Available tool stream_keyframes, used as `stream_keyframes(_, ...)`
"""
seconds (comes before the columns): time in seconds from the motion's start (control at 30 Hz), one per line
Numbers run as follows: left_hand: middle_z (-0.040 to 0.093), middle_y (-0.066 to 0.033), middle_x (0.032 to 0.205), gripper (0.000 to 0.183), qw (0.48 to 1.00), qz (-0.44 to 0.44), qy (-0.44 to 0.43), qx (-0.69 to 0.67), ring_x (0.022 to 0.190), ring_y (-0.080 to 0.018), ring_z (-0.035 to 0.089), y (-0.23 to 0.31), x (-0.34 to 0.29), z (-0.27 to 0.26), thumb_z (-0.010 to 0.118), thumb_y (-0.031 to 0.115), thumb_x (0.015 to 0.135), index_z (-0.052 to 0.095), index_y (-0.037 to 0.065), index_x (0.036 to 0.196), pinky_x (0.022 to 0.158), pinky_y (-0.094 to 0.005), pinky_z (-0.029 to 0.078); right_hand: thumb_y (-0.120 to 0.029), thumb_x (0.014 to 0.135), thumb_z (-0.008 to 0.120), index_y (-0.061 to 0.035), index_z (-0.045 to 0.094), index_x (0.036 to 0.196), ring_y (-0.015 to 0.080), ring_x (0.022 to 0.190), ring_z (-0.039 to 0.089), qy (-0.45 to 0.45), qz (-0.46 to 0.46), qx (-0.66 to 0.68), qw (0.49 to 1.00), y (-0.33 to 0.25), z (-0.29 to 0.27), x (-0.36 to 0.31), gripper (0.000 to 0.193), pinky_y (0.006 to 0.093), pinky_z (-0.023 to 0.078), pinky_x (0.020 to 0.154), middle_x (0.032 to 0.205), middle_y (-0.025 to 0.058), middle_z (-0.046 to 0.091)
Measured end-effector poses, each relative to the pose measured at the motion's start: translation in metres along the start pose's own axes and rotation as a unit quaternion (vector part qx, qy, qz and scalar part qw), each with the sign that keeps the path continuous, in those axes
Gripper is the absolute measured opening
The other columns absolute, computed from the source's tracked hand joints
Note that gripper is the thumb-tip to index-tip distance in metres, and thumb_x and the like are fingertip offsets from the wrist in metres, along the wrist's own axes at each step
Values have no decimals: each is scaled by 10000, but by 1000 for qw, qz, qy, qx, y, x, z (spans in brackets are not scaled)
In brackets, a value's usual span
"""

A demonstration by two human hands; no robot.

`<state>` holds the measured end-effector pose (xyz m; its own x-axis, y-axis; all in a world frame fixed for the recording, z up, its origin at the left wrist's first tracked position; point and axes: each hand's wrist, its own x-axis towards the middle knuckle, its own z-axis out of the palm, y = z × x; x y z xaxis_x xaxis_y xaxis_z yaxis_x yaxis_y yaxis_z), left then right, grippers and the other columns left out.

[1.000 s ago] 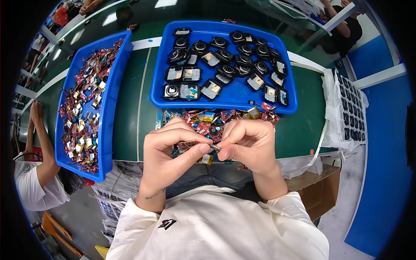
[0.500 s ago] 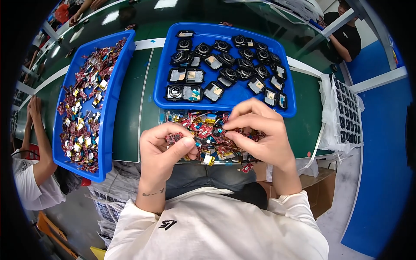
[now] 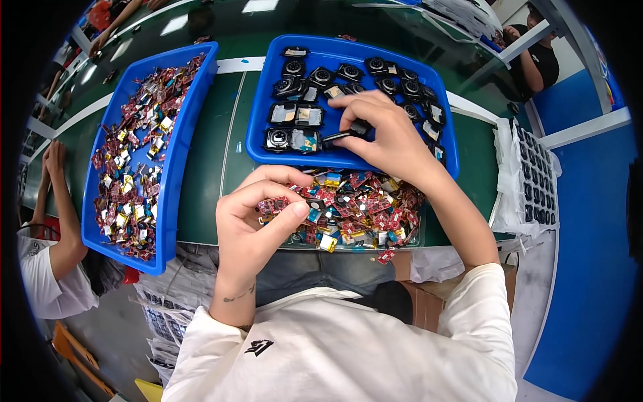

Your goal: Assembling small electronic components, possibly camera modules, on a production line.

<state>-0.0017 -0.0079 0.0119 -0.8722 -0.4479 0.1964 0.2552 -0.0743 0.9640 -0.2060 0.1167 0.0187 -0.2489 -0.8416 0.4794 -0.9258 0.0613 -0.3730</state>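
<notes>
My left hand [image 3: 249,222] is closed around a small red circuit board [image 3: 270,205], pinched between thumb and fingers at the left end of the parts pile. Over the blue tray [image 3: 263,74] reaches my right hand [image 3: 388,134], its thumb and fingers closed on a black watch case [image 3: 337,137] seen edge-on. Other black watch cases [image 3: 282,114] lie in that tray, some showing a round sensor back, others an open inside. Below the tray, before me, a heap of red circuit boards [image 3: 375,213] with small batteries spreads across the table; part of it is behind my left hand.
A second blue bin [image 3: 167,201] full of red boards and batteries stands to the left. At the right, a white-wrapped stack of trays [image 3: 529,174] holds rows of dark parts. Co-workers sit at the left edge and far right. A cardboard box [image 3: 429,305] is under the table.
My right hand has left the parts pile and moved up into the blue tray, where it grips a watch case. My left hand keeps the board at nearly the same place.
</notes>
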Motion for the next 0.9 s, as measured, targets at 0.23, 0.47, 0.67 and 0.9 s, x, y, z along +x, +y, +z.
stream_keyframes(0.23,632,-168,1093,45,983,111,17,144,907,-156,615,7,16,16,691,-8,725,678,-22,767,754,-243,466,8,809,640,29,605,1072,52,723,606,24,287,418,862,-62,-13,-30,266,185,485,618,837,54,651)
stream_keyframes(0.47,671,-156,949,64,979,94,-20,182,824,-171,647,6,19,28,692,4,725,677,-32,776,714,-270,501,48,788,622,35,620,1120,33,679,602,88,282,415,860,-90,-1,-50,333,179,474,603,851,46,655)
stream_keyframes(0.67,685,-124,843,67,985,9,7,175,749,-141,643,13,15,32,689,10,733,675,-36,779,677,-246,496,44,808,615,51,617,1116,67,681,625,113,263,424,859,-92,4,-55,308,200,500,596,869,74,668)
stream_keyframes(0.9,688,-111,806,66,980,-15,13,198,701,-119,632,11,15,35,691,16,730,669,-36,765,637,-237,490,26,838,592,37,632,1095,95,687,639,142,232,381,884,-92,8,-56,260,208,510,589,887,105,682)
